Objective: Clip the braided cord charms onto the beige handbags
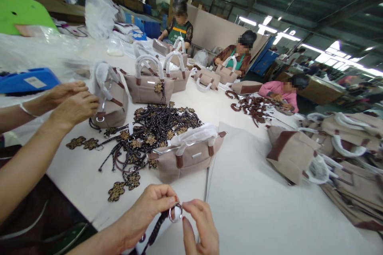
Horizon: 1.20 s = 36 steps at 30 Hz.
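My left hand [151, 205] is low in the middle of the view, thumb and fingers pinched on the silver key ring [170, 218] of a bag charm. Its dark braided cord [157, 228] hangs below the hand. Just right of the ring, my right hand [202, 225] has thumb and forefinger apart; whether a fingertip touches the ring I cannot tell. Beyond my hands lies a beige handbag [187, 167] with brown trim and wrapped handles. Behind it spreads a pile of braided cords [167, 121] with leopard-print flower charms [116, 192].
At the left, a co-worker's hands [74, 101] are at another beige bag [115, 101]. More bags [149, 85] stand farther back, and several lie heaped at right [293, 153]. Brown handle pieces [253, 105] lie near a person in pink [281, 91]. A blue bin [28, 81] sits at left.
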Each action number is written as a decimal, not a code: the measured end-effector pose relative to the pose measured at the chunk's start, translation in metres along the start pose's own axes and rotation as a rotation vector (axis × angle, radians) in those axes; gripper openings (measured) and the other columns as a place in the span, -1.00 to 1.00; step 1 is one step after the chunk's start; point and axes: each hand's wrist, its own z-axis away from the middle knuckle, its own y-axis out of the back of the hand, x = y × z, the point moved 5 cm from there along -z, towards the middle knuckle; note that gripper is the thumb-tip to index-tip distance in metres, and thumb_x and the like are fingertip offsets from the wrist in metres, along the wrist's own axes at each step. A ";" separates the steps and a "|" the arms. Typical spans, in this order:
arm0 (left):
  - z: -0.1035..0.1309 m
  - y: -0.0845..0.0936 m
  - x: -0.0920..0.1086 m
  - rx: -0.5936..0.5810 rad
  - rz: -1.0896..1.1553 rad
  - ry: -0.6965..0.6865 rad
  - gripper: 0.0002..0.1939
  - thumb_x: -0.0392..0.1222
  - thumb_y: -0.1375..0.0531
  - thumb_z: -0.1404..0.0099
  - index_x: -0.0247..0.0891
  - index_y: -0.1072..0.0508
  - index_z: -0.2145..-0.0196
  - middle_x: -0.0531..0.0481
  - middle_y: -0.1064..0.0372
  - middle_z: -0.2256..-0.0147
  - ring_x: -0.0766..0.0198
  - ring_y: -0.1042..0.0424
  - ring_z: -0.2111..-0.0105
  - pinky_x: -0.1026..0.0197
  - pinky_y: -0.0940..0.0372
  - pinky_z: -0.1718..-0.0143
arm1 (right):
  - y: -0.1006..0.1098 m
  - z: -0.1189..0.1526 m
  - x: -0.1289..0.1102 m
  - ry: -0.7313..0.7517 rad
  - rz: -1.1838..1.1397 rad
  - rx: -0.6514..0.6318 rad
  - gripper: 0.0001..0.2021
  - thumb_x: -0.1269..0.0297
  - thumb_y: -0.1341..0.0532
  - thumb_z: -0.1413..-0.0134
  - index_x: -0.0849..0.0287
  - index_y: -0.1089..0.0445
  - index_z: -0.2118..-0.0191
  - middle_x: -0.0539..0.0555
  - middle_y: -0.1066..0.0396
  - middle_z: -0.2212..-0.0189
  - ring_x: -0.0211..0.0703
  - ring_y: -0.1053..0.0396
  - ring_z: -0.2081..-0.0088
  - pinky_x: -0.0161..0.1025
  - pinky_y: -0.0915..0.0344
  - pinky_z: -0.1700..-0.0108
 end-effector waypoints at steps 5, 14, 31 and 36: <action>0.001 -0.001 -0.001 -0.005 0.123 0.071 -0.71 -0.06 -0.32 0.10 -0.38 -0.42 0.55 0.02 -0.36 0.62 0.35 -0.24 0.57 0.30 -0.09 0.46 | -0.004 0.004 0.005 -0.018 -0.026 -0.010 -0.77 0.46 -0.07 -0.09 0.07 -0.35 0.16 0.09 -0.32 0.30 -0.17 -0.31 0.24 -0.25 -0.28 0.22; 0.001 0.002 -0.003 0.042 0.159 0.044 -0.72 -0.09 -0.32 0.09 -0.38 -0.40 0.56 0.04 -0.34 0.64 0.38 -0.22 0.58 0.32 -0.08 0.46 | -0.003 0.005 -0.005 0.058 0.078 0.032 -0.78 0.43 -0.10 -0.08 0.09 -0.33 0.14 0.09 -0.28 0.34 -0.16 -0.29 0.30 -0.25 -0.26 0.30; -0.001 0.003 -0.006 0.134 -0.147 -0.069 -0.72 -0.01 -0.18 -0.03 -0.33 -0.41 0.54 0.07 -0.28 0.63 0.35 -0.23 0.57 0.30 -0.13 0.48 | -0.008 0.004 0.003 -0.221 -0.236 0.019 -0.84 0.26 -0.10 -0.15 0.09 -0.35 0.42 -0.02 -0.24 0.48 -0.27 -0.22 0.40 -0.34 -0.15 0.35; 0.002 0.000 -0.006 -0.001 -0.385 -0.275 -0.74 -0.10 -0.08 -0.16 -0.27 -0.48 0.31 -0.01 -0.34 0.42 0.30 -0.32 0.44 0.28 -0.22 0.36 | -0.012 0.011 0.031 -0.491 -0.591 0.052 -0.78 0.11 -0.18 -0.05 0.11 -0.37 0.49 -0.07 -0.22 0.57 -0.31 -0.19 0.48 -0.35 -0.11 0.41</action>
